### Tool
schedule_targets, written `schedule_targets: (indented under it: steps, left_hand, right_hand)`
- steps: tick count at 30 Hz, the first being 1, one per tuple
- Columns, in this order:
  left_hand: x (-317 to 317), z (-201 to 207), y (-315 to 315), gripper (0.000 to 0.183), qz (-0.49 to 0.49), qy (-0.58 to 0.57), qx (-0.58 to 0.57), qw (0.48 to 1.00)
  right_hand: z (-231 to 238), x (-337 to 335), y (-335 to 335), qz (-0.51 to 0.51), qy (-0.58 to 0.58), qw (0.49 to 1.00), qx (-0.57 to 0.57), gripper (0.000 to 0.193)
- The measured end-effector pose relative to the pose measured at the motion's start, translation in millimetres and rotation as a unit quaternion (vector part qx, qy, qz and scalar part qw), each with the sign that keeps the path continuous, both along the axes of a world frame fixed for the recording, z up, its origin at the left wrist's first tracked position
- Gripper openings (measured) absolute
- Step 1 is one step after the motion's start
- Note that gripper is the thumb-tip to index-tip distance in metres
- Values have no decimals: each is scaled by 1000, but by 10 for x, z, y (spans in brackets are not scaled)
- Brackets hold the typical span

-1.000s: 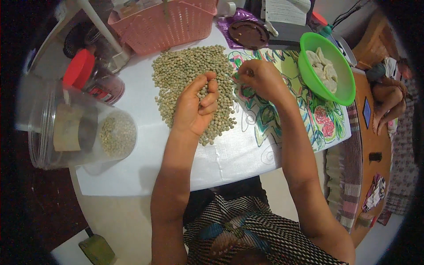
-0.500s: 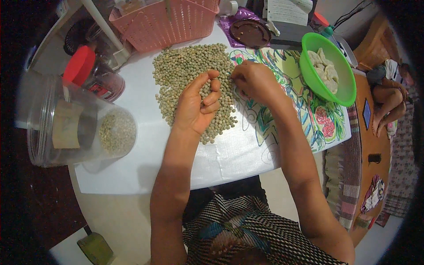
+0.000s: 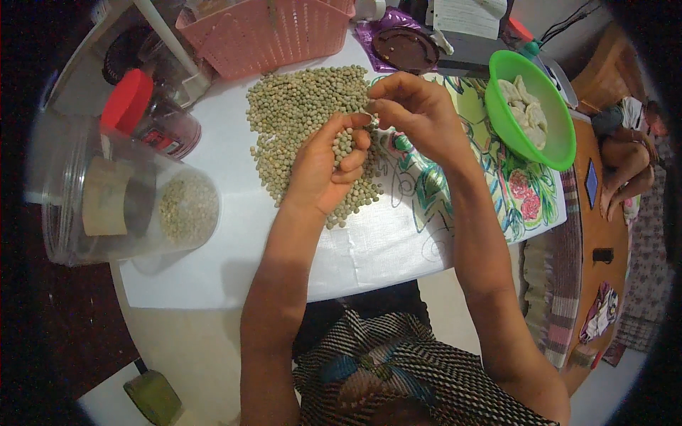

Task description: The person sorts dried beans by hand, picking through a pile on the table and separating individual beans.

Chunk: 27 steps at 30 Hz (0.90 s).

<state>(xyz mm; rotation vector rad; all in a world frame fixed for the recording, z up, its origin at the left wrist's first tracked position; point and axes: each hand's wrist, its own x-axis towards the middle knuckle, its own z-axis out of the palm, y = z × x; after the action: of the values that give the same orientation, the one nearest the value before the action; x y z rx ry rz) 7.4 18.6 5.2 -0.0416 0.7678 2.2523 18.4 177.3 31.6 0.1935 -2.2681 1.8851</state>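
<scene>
Greenish dried peas (image 3: 305,99) lie in a wide single-layer heap on the white tabletop. My left hand (image 3: 328,156) is cupped palm up over the heap's near part, fingers curled around a small handful of peas (image 3: 344,144). Just right of its fingertips is my right hand (image 3: 419,113), its thumb and index finger bent toward the left hand with a gap between them; nothing plainly shows in it. A large clear plastic jar (image 3: 138,192) lies on its side at the left, with more peas at its bottom end.
A red-lidded jar (image 3: 129,103) lies behind the clear jar. A pink basket (image 3: 277,39) stands at the back, beside a dark round lid (image 3: 405,51). At right, a green bowl (image 3: 565,135) holds pale dumplings on a flowered cover (image 3: 526,192). A person (image 3: 621,160) sits far right.
My right hand has lifted from the heap's right edge, moving slightly back, and its thumb and index finger have parted. My left hand has shifted slightly right, still cupping peas.
</scene>
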Motion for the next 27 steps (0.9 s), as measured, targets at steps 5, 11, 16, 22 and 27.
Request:
schedule_targets:
  steps: [5,11,16,22,27]
  left_hand:
    - [5,33,36,21,-8,-2,10,1000]
    - [-45,-34,-19,18,1,-37,61,997]
    - [-57,-30,-31,16,10,-28,46,999]
    - [-53,-37,-30,17,11,-26,57,998]
    - [-48,-30,-18,16,11,-32,55,998]
  right_hand:
    - [24,-13,91,-25,38,999,0,14]
    - [-85,-21,319,-36,-20,948,314,13]
    - [-48,39,220,26,-31,927,372,13]
    - [-170,-6,198,61,46,887,455,14]
    - [-154,7,145,45,11,869,493,11]
